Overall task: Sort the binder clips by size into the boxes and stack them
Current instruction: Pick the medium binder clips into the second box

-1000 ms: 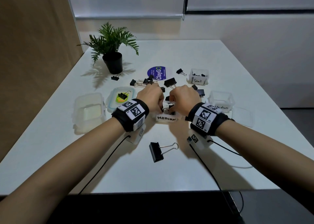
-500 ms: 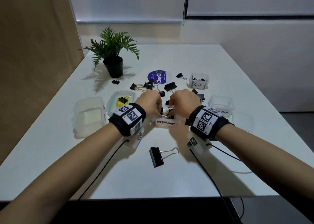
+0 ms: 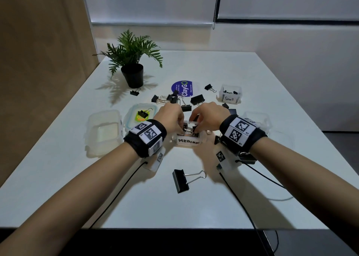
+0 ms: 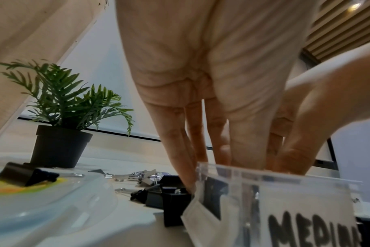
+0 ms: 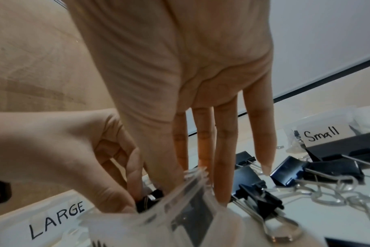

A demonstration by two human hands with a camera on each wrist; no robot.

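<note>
A small clear box labelled MEDIUM [image 3: 188, 141] stands mid-table with several black clips inside. Both hands reach into it from above. My left hand [image 3: 182, 131] pinches a black binder clip [image 5: 147, 201] inside the box between thumb and fingers. My right hand [image 3: 196, 128] has its thumb inside the box and its straight fingers [image 5: 222, 167] down the outside of the wall, holding the box. A large black clip [image 3: 181, 181] lies nearer to me. More loose clips [image 3: 197, 99] lie scattered behind the box.
The Small box [image 3: 230, 94] sits at the back right, with another clear box [image 3: 256, 119] right of my hands. The LARGE box [image 3: 103, 132] and a green-rimmed lid [image 3: 136, 108] holding one clip are on the left. A potted plant [image 3: 134, 75] stands behind them.
Both hands stay at the MEDIUM box and have barely shifted. The clips on the table lie as before.
</note>
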